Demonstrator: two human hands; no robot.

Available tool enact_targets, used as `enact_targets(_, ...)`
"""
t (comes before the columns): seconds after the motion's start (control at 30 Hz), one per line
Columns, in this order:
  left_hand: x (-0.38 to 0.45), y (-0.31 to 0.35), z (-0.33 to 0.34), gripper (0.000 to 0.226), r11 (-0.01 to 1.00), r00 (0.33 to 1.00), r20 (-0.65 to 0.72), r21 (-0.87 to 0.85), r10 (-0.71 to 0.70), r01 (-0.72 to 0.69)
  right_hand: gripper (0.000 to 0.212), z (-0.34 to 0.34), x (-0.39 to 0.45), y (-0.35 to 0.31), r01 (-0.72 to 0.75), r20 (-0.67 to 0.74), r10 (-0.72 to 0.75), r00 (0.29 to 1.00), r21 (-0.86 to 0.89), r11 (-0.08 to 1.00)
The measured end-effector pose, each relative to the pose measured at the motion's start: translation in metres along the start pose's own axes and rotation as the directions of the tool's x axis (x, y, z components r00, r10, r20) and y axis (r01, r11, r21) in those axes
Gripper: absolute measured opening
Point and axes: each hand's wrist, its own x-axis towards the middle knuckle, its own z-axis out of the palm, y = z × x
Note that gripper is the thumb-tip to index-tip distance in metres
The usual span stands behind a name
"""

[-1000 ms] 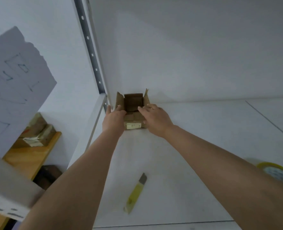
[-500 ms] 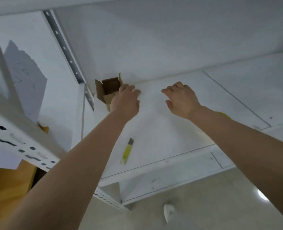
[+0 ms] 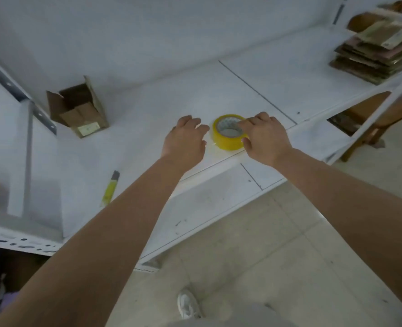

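Right hand [image 3: 266,138] shifted, fingers [image 3: 245,123] gripping tape roll [image 3: 226,141]

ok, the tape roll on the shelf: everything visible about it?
The tape roll is yellow with a pale printed core, lying flat, hole up, near the front edge of the white shelf. The right hand grips its right side, fingers over the rim, thumb against the wall. The left hand sits just left, apparently clear.

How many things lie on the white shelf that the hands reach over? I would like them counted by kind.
yellow tape roll: 1
open cardboard box: 1
yellow utility knife: 1
stack of flattened cardboard: 1
Total: 4
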Motion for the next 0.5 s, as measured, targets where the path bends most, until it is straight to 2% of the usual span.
enact_targets(0.13, 0.024, 0.081, 0.008, 0.044, 0.999, 1.0, -0.008, -0.03, 0.026, -0.026, 0.041, -0.007, -0.045, 0.078, -0.032, -0.011, 0.032, 0.999, -0.004, 0.999)
enact_targets(0.3, 0.071, 0.2, 0.015, 0.045, 0.985, 0.989, -0.018, -0.087, 0.148, -0.149, 0.042, -0.026, -0.097, 0.195, -0.135, -0.038, 0.133, 0.99, -0.048, 0.99)
enact_targets(0.5, 0.126, 0.288, 0.02, 0.045, 0.967, 0.969, -0.005, -0.065, 0.247, -0.246, 0.043, -0.033, -0.122, 0.293, -0.25, -0.079, 0.245, 0.966, -0.055, 0.967)
